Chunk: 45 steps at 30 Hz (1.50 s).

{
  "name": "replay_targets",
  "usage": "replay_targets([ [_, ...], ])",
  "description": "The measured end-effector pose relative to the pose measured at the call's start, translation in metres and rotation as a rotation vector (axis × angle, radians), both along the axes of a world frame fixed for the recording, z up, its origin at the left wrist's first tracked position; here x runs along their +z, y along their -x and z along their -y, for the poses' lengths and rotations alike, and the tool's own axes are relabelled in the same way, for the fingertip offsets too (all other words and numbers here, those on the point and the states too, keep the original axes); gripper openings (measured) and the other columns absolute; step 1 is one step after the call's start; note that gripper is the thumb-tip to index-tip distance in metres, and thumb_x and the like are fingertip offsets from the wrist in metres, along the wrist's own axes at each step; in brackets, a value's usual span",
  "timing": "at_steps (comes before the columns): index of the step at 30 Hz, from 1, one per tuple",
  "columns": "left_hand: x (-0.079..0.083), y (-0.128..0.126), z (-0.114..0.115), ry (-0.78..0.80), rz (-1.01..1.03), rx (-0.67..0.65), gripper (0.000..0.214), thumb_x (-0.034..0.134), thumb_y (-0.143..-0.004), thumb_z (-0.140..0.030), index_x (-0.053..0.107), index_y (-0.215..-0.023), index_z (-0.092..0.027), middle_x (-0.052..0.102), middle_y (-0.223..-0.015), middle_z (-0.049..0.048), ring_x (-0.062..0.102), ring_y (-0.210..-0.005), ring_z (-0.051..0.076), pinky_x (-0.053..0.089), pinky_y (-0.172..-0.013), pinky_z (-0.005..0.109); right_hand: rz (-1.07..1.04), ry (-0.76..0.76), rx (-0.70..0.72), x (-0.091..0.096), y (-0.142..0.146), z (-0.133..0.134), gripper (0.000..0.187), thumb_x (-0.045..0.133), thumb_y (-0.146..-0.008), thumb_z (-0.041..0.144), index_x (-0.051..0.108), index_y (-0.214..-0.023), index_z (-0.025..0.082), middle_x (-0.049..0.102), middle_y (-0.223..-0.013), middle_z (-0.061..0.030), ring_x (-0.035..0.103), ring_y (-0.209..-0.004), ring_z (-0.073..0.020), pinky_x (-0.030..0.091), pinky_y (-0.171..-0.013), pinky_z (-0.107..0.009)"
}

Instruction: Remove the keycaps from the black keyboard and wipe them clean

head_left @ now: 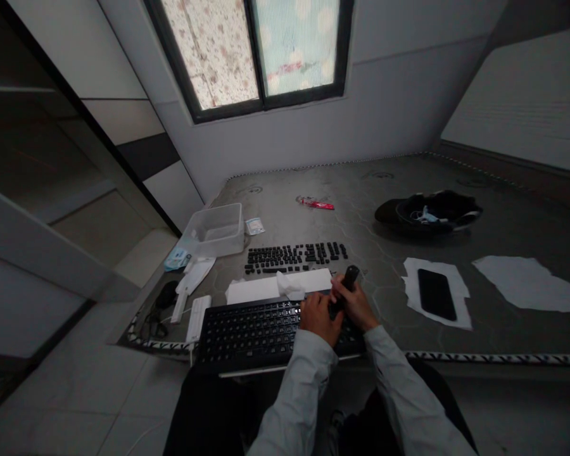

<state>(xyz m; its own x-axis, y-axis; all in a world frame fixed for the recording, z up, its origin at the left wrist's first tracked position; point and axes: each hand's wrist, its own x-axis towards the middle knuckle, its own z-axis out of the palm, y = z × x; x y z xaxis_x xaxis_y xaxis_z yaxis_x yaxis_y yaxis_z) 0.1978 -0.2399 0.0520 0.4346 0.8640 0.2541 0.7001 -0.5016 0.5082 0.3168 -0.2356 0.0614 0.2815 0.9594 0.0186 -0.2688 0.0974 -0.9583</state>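
A black keyboard base (251, 329) with its keycaps off lies along the table's front edge, partly over my lap. In my right hand (354, 304) is a black cylindrical handheld tool (351, 276), tilted, its lower end down at the keyboard's right part. My left hand (319, 316) rests over the keyboard, thumb and forefinger closed about the tool's lower end. That end is mostly hidden by my fingers. Behind the keyboard lie white paper (256, 290) and a crumpled tissue (289, 286). Loose black keycaps (285, 256) sit in rows beyond them.
Left stand a clear plastic box (217, 231), a white power strip (199, 318) and a black mouse (166, 294). A small packet (254, 226) and a red item (317, 204) lie farther back. Rightward are a black cap (427, 214), a phone (437, 294) on paper and another sheet (527, 282).
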Motion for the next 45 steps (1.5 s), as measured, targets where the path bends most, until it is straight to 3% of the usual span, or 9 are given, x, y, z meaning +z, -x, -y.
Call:
replay_targets([
  [4, -0.004, 0.0, -0.001, 0.015, 0.057, 0.0, 0.019, 0.072, -0.077, -0.03, 0.065, -0.094, -0.026, 0.063, -0.097, 0.0027, 0.057, -0.098, 0.024, 0.041, -0.083, 0.038, 0.034, 0.023, -0.023, -0.005, 0.001, -0.006, 0.045, 0.064, -0.078, 0.059, 0.043, -0.063, 0.022, 0.035, -0.049, 0.0086, 0.027, -0.042, -0.0077, 0.025, -0.041, -0.024],
  [14, -0.006, -0.001, -0.006, 0.065, 0.079, 0.017, 0.02, 0.071, -0.074, -0.024, 0.067, -0.094, -0.024, 0.065, -0.096, 0.0031, 0.058, -0.097, 0.023, 0.042, -0.083, 0.037, 0.144, -0.042, -0.118, -0.014, 0.004, -0.003, 0.047, 0.066, -0.077, 0.055, 0.047, -0.053, 0.02, 0.038, -0.045, 0.0061, 0.032, -0.044, -0.0092, 0.026, -0.045, -0.026],
  [20, -0.005, 0.001, -0.008, 0.054, 0.056, -0.011, 0.025, 0.068, -0.072, -0.016, 0.068, -0.095, -0.025, 0.066, -0.095, 0.0031, 0.058, -0.095, 0.024, 0.042, -0.08, 0.037, 0.131, -0.084, -0.115, -0.019, 0.007, 0.005, 0.046, 0.078, -0.066, 0.048, 0.05, -0.044, 0.019, 0.038, -0.042, 0.0053, 0.032, -0.044, -0.0092, 0.025, -0.045, -0.027],
  [24, -0.007, 0.001, -0.006, 0.044, 0.068, -0.008, 0.026, 0.071, -0.073, -0.018, 0.068, -0.097, -0.026, 0.065, -0.096, 0.0026, 0.058, -0.097, 0.024, 0.042, -0.082, 0.037, 0.013, -0.108, -0.131, -0.023, 0.007, 0.003, 0.049, 0.07, -0.075, 0.051, 0.044, -0.046, 0.021, 0.032, -0.041, 0.0069, 0.027, -0.04, -0.0082, 0.021, -0.042, -0.027],
  [28, -0.007, 0.001, -0.004, 0.053, 0.138, 0.007, 0.02, 0.073, -0.076, -0.025, 0.07, -0.096, -0.027, 0.065, -0.093, 0.0022, 0.059, -0.096, 0.023, 0.042, -0.082, 0.036, -0.136, -0.156, -0.156, -0.013, 0.002, -0.001, 0.052, 0.061, -0.081, 0.052, 0.033, -0.049, 0.023, 0.022, -0.042, 0.009, 0.02, -0.038, -0.0079, 0.021, -0.04, -0.027],
  [34, -0.008, 0.0, -0.003, 0.052, 0.155, 0.024, 0.017, 0.072, -0.079, -0.026, 0.07, -0.095, -0.027, 0.066, -0.09, 0.0019, 0.059, -0.092, 0.022, 0.041, -0.081, 0.036, -0.236, -0.207, -0.149, 0.012, -0.013, 0.0, 0.051, 0.059, -0.085, 0.047, 0.03, -0.051, 0.022, 0.032, -0.046, 0.0046, 0.036, -0.05, -0.0114, 0.036, -0.053, -0.026],
  [45, -0.005, 0.002, -0.002, 0.061, 0.107, 0.013, 0.021, 0.073, -0.078, -0.029, 0.068, -0.098, -0.026, 0.066, -0.093, 0.0018, 0.058, -0.094, 0.023, 0.041, -0.082, 0.036, -0.171, 0.003, -0.087, 0.015, -0.006, -0.01, 0.051, 0.063, -0.078, 0.057, 0.034, -0.054, 0.023, 0.031, -0.049, 0.006, 0.026, -0.045, -0.0101, 0.024, -0.043, -0.026],
])
